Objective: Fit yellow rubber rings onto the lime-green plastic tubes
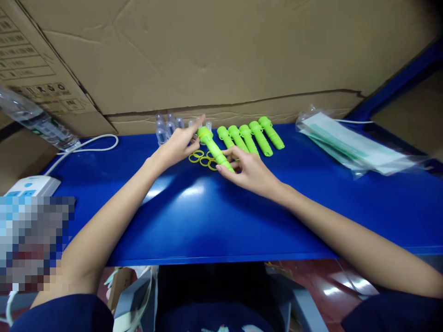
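My right hand (247, 173) pinches the near end of one green tube (212, 148) and my left hand (178, 145) grips its wider head, both closed on it, holding it slanted low over the blue table (207, 216). Yellow rings (202, 159) lie right beneath it. Four more tubes (251, 136) sit in a row just to the right, and small clear caps (169, 125) stand behind.

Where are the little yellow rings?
In the head view, the yellow rings lie on the blue table, between the left hand and the right hand, beside the green tube they hold.
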A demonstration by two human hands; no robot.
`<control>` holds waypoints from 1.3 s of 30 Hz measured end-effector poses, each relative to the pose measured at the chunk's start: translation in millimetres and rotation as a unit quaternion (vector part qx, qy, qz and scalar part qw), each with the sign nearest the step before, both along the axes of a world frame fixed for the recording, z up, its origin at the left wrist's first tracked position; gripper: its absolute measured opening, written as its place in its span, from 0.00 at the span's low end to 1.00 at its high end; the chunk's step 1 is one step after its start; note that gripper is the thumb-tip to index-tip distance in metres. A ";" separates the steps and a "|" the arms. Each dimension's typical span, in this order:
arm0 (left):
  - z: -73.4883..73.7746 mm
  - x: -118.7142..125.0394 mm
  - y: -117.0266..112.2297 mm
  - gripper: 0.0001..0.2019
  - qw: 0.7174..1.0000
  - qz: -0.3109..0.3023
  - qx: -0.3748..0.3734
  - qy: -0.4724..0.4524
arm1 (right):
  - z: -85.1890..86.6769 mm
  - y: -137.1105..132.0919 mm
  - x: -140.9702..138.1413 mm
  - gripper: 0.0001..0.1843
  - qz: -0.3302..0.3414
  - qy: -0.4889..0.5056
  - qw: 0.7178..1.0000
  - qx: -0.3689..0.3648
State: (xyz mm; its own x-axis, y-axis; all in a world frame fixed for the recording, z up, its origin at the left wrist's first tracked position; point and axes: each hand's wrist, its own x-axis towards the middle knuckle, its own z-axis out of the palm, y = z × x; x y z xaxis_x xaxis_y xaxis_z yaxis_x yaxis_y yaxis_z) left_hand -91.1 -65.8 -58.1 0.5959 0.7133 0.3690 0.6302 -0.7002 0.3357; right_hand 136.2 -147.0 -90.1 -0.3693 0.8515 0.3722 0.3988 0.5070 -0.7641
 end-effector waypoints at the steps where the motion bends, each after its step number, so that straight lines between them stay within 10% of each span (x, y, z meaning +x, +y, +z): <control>1: 0.5 0.0 -0.6 0.27 1.000 0.002 -0.006 -0.019 | 0.3 -1.1 -0.4 0.15 -0.002 0.004 1.000 -0.003; 10: 5.2 -1.7 4.5 0.05 0.997 -0.032 0.067 0.012 | 2.1 -1.4 2.7 0.15 -0.002 -0.006 1.000 0.001; 24: -4.2 -6.3 8.3 0.03 0.998 0.020 0.049 -0.042 | 6.6 -1.1 2.3 0.18 0.019 0.037 0.997 -0.067; 39: -2.0 -8.5 10.7 0.05 0.991 -0.074 0.003 -0.109 | 21.9 39.7 56.0 0.25 0.027 -0.180 0.983 0.024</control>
